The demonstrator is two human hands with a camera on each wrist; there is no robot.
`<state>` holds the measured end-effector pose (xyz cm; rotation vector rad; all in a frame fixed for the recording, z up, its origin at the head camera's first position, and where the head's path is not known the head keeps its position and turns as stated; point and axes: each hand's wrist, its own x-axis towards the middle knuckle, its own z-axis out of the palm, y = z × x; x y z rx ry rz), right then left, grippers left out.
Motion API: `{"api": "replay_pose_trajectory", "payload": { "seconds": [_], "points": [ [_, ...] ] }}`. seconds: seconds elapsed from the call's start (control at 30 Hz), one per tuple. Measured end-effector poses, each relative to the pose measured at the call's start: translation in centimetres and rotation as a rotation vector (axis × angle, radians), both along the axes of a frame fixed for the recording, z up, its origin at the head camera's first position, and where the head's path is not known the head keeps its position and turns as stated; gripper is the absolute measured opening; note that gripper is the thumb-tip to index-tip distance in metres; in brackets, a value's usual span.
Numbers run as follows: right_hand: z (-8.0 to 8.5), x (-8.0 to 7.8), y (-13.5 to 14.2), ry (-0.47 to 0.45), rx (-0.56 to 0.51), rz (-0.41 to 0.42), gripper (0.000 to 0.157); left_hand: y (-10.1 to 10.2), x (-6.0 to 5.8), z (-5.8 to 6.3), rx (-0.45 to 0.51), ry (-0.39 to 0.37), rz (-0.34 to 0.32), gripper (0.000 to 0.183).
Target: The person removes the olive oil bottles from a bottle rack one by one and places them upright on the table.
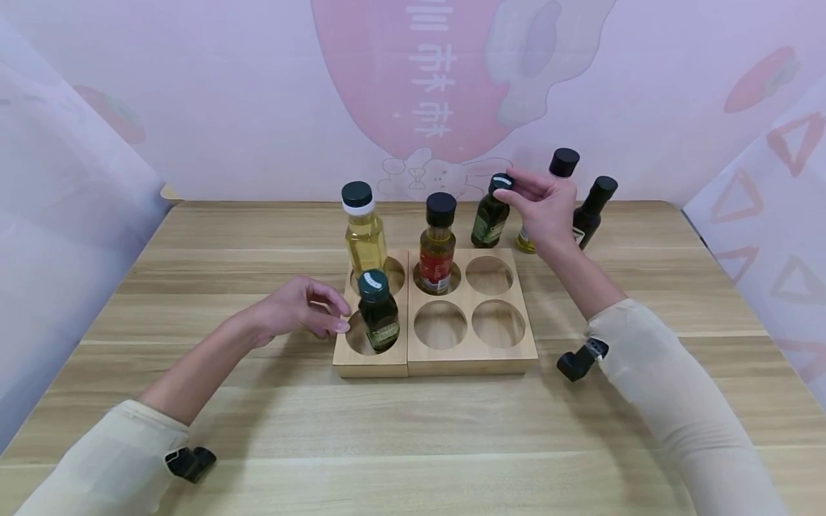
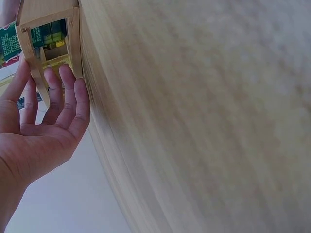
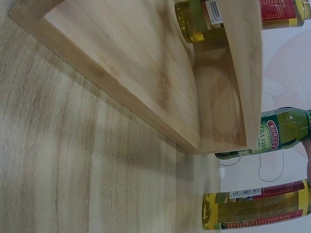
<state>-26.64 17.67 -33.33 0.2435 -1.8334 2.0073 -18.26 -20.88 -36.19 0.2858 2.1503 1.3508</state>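
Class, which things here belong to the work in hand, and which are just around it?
Likely belong:
right hand, pinching the far green-capped bottle
left hand, beside the near green-capped bottle
wooden rack
yellow bottle
red-labelled bottle
two other black-capped bottles

Just around:
printed backdrop
two black wrist devices

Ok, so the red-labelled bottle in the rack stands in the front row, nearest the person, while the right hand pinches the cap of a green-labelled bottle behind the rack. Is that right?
Not quite: the head view shows the red-labelled bottle standing in the back row of the rack. The right hand does pinch the cap of a green-labelled bottle behind the rack.
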Motion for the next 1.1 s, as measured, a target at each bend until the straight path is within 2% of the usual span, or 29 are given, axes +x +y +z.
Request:
{"api": "replay_pose_trajectory", "payload": {
  "seconds": [0.2,0.57,1.1],
  "points": [
    [-0.23,-0.18,0.01,-0.009,-0.023,0.008,0.039,-0.02,0.05,0.06,0.002,-0.003,0.001,0.026],
    [-0.49,-0.41,0.13,-0.058,0.002,-0.001,0.037,0.02,0.07,0.07,0.009,-0.003,-0.002,0.026],
    [-0.29,-0.46,0.0,-0.134,0.055,-0.058,0.042,0.24,0.14,0.01,0.021,0.002,0.005,0.024]
  ]
}}
